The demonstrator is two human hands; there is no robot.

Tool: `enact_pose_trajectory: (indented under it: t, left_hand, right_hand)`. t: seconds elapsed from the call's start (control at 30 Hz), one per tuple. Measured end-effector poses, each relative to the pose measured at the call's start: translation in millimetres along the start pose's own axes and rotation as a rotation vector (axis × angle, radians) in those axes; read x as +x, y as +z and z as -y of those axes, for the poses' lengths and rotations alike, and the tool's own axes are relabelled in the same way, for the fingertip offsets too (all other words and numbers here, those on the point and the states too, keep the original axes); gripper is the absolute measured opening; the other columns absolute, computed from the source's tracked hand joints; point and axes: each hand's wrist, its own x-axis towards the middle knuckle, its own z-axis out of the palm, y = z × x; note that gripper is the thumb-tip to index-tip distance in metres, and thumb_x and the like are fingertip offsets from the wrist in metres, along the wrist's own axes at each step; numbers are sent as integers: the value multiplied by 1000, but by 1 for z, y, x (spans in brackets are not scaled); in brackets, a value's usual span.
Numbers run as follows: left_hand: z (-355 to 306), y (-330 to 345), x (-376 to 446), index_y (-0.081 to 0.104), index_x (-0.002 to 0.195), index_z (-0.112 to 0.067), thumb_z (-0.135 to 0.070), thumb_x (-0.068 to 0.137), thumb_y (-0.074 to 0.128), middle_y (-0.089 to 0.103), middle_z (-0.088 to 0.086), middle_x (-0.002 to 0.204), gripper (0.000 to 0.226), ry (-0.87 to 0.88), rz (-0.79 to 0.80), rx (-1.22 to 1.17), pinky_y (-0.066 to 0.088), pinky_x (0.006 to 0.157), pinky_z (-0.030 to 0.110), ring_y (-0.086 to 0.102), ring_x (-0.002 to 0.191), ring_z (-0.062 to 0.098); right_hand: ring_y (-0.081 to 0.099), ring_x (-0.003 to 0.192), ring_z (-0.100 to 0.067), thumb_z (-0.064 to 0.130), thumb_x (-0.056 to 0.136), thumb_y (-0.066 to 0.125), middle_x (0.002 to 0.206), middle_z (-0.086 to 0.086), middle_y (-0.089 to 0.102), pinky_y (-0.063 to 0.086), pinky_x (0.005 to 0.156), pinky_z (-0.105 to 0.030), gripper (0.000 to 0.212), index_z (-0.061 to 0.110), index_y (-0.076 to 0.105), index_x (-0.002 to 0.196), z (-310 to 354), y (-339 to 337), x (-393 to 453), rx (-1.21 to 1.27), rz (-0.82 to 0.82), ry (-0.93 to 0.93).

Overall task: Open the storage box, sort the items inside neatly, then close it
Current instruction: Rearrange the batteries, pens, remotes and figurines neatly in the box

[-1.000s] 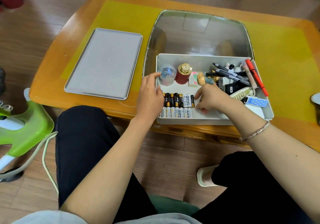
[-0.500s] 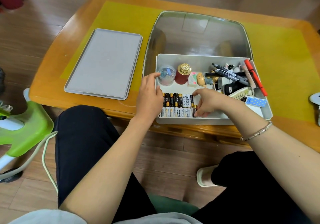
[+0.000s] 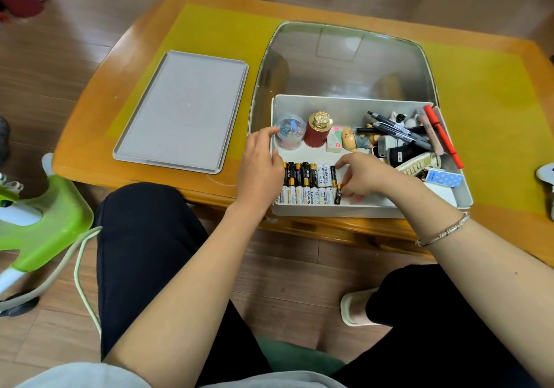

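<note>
The white storage box [image 3: 329, 211] stands open at the table's near edge, and its grey lid [image 3: 183, 112] lies flat to the left. Two rows of batteries [image 3: 308, 182] line the box's front left corner. My left hand [image 3: 259, 168] grips the box's left wall, index finger along the rim. My right hand [image 3: 365, 177] pinches a black-and-gold battery [image 3: 338, 194] at the right end of the near row. A clear round tub [image 3: 289, 131], a red jar with a gold cap [image 3: 317, 133], a figurine [image 3: 355, 142], pens [image 3: 398, 133] and a red marker [image 3: 443, 139] fill the rest.
A clear plastic cover [image 3: 344, 58] lies behind the box on the yellow mat of the wooden table [image 3: 494, 88]. A blue dotted case [image 3: 443, 179] sits in the box's right corner. A green plastic stool [image 3: 45, 222] and a cable are on the floor at left.
My right hand has slid left and down to the right end of the near battery row, setting a battery there. My left hand has stayed on the box's left wall.
</note>
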Motion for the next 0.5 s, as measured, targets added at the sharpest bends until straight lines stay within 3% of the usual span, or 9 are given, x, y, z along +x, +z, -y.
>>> enact_pose_trajectory:
  t: [0.17, 0.27, 0.37, 0.5]
  left_hand:
    - [0, -1, -1, 46, 131, -18, -3, 95, 49, 45, 3, 136, 40, 5, -2, 0, 41, 79, 9, 50, 118, 15]
    - [0, -1, 0, 46, 131, -18, -3, 95, 49, 45, 3, 136, 40, 2, -6, 3, 37, 74, 4, 49, 119, 14]
    - [0, -1, 0, 46, 131, -19, -3, 95, 49, 45, 2, 136, 40, 2, -6, 0, 42, 76, 8, 49, 118, 13]
    - [-1, -1, 0, 46, 132, -18, -3, 95, 49, 45, 3, 136, 40, 1, -4, -3, 43, 78, 9, 48, 119, 13]
  right_hand:
    - [67, 90, -28, -5, 73, 69, 102, -13, 69, 56, 83, -44, 66, 3, 43, 134, -2, 3, -2, -15, -15, -21]
    - [65, 95, -28, -5, 71, 71, 105, -13, 67, 56, 83, -43, 72, 5, 42, 137, -1, 3, -3, -15, -30, -28]
    - [62, 100, -33, -6, 71, 72, 118, -16, 60, 56, 82, -45, 79, 11, 37, 140, -1, 2, -4, -15, -35, -16]
    - [66, 93, -32, -7, 73, 70, 107, -17, 65, 56, 81, -48, 79, 10, 35, 141, 1, 5, -5, 21, 13, -27]
